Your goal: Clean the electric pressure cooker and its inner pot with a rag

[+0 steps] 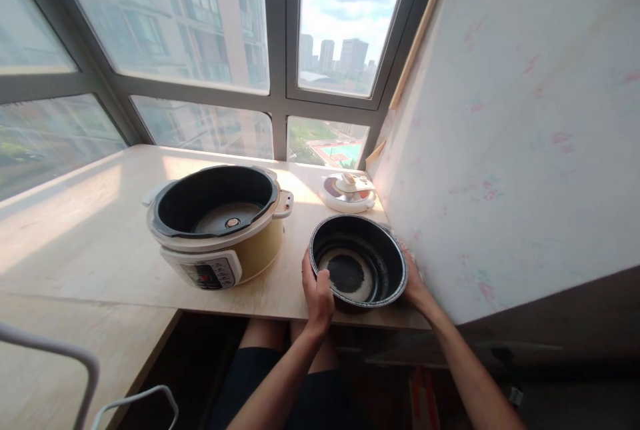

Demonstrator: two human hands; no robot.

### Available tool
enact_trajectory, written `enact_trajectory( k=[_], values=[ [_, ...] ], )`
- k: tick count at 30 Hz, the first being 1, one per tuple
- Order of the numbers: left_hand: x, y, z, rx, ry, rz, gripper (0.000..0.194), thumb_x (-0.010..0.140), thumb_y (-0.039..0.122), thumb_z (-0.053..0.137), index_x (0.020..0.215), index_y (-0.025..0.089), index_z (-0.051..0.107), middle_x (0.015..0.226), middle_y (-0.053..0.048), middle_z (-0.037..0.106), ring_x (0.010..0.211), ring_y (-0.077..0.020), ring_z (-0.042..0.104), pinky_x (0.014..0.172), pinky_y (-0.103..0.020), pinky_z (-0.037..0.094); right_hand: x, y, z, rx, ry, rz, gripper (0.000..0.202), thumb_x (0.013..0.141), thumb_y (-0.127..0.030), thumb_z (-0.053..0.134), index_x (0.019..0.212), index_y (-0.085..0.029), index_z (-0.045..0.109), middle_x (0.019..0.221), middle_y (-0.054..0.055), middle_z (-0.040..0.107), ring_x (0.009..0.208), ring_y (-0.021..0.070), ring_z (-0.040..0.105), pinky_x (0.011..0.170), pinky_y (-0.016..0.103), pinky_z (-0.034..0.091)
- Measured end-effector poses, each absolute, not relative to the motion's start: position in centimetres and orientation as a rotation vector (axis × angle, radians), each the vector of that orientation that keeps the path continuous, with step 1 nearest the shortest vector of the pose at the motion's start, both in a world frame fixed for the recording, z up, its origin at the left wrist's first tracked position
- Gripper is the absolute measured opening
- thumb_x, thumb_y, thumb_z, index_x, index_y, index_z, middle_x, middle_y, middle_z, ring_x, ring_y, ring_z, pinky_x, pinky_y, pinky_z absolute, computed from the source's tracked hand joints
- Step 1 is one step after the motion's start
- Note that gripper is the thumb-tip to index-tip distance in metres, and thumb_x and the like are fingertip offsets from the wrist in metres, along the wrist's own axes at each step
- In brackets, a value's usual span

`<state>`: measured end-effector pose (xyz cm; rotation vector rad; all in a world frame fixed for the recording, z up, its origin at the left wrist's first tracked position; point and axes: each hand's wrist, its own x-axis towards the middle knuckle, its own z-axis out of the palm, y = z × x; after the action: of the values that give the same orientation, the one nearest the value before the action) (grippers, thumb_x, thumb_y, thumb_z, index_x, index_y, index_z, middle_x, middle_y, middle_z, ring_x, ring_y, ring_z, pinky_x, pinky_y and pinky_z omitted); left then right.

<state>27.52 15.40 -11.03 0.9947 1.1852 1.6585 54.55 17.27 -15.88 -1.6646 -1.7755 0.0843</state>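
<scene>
Between my hands is a round black inner pot (383,263), its inside worn pale around a dark disc at the bottom. My left hand (318,293) grips its left rim, thumb over the edge and fingers outside. At the right side my right hand (414,281) holds the outer wall, most of its fingers hidden behind the pot. To the left stands the cooker body (260,247), gold and white with a control panel, its dark cavity open at the top. The white cooker lid (345,203) lies behind the pot, near the wall.
The pale wooden counter (75,250) runs below large windows (327,23). A white patterned wall (525,117) rises close on the right. White metal tubing (55,343) curves in at the lower left. My knees are under the counter's front edge.
</scene>
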Motion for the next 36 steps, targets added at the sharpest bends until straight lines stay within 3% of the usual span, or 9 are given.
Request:
enact_trajectory(
  k=[3,6,9,13,17,22,28,33,36],
  values=[
    [28.1,15.5,-11.2,0.977,1.204,1.708,0.058,0.084,0.023,0.048,0.141,0.011,0.051,0.144,-0.015,0.053,0.135,-0.0285,0.049,0.118,-0.044,0.034,53.6,16.4,-15.7,-1.770,-1.868,-0.077,0.059,0.087,-0.030,0.050,0.144,-0.014,0.049,0.143,0.019,0.053,0.136,0.0327,0.047,0.112,0.052,0.040],
    [28.6,15.7,-11.5,0.978,1.216,1.743,0.058,0.084,0.022,0.048,0.142,0.012,0.049,0.145,-0.015,0.052,0.136,-0.0271,0.048,0.119,-0.042,0.033,52.3,15.4,-14.4,-1.937,-1.934,-0.163,0.044,0.088,-0.018,0.044,0.129,-0.013,0.059,0.121,0.018,0.064,0.114,0.0302,0.059,0.099,0.043,0.049],
    [29.0,15.9,-11.8,0.999,1.223,1.763,0.057,0.085,0.021,0.048,0.142,0.014,0.049,0.143,-0.013,0.053,0.137,-0.0257,0.047,0.119,-0.040,0.032,51.5,14.7,-13.2,-2.116,-1.864,-0.182,0.038,0.088,-0.014,0.038,0.116,-0.012,0.064,0.100,0.018,0.067,0.095,0.0299,0.062,0.083,0.040,0.051],
    [29.4,16.1,-11.8,1.019,1.235,1.760,0.057,0.086,0.020,0.047,0.142,0.014,0.049,0.145,-0.013,0.052,0.137,-0.0246,0.046,0.120,-0.039,0.031,51.4,13.2,-12.7,-2.030,-1.524,-0.004,0.048,0.084,-0.032,0.051,0.127,-0.014,0.058,0.109,0.016,0.068,0.098,0.0314,0.063,0.082,0.040,0.050],
    [30.0,16.4,-11.5,1.063,1.276,1.719,0.060,0.086,0.019,0.046,0.145,0.011,0.046,0.149,-0.015,0.048,0.139,-0.0255,0.044,0.121,-0.040,0.029,51.2,10.6,-12.4,-1.865,-1.034,0.109,0.056,0.072,-0.050,0.060,0.116,-0.015,0.061,0.101,0.014,0.070,0.091,0.0303,0.063,0.079,0.040,0.050],
    [31.8,16.9,-11.5,1.135,1.267,1.629,0.063,0.085,0.019,0.046,0.147,0.009,0.042,0.152,-0.016,0.045,0.141,-0.0260,0.041,0.122,-0.041,0.028,49.7,6.8,-9.8,-1.659,-0.658,0.003,0.064,0.062,-0.047,0.067,0.116,-0.012,0.061,0.109,0.015,0.068,0.099,0.0308,0.064,0.091,0.045,0.050],
    [33.8,17.3,-11.6,1.153,1.292,1.609,0.065,0.086,0.021,0.045,0.150,0.010,0.039,0.155,-0.016,0.042,0.145,-0.0257,0.037,0.124,-0.041,0.024,47.8,3.3,-3.8,-1.445,-0.584,-0.082,0.068,0.068,-0.039,0.076,0.130,-0.016,0.060,0.124,0.014,0.065,0.114,0.0311,0.063,0.103,0.046,0.048],
    [34.9,17.5,-11.5,1.244,1.308,1.508,0.068,0.089,0.029,0.045,0.151,0.005,0.034,0.157,-0.021,0.038,0.147,-0.0290,0.034,0.124,-0.043,0.023,46.0,3.4,0.1,-1.309,-0.657,-0.052,0.067,0.069,-0.033,0.077,0.132,-0.018,0.059,0.131,0.011,0.063,0.116,0.0294,0.063,0.103,0.047,0.049],
    [34.8,17.6,-11.5,1.301,1.289,1.503,0.066,0.091,0.034,0.046,0.150,0.007,0.037,0.156,-0.021,0.040,0.146,-0.0294,0.036,0.123,-0.045,0.024,45.0,4.4,1.0,-1.296,-0.648,0.010,0.066,0.067,-0.033,0.077,0.129,-0.017,0.061,0.126,0.011,0.065,0.112,0.0294,0.064,0.100,0.047,0.050]
  ],
)
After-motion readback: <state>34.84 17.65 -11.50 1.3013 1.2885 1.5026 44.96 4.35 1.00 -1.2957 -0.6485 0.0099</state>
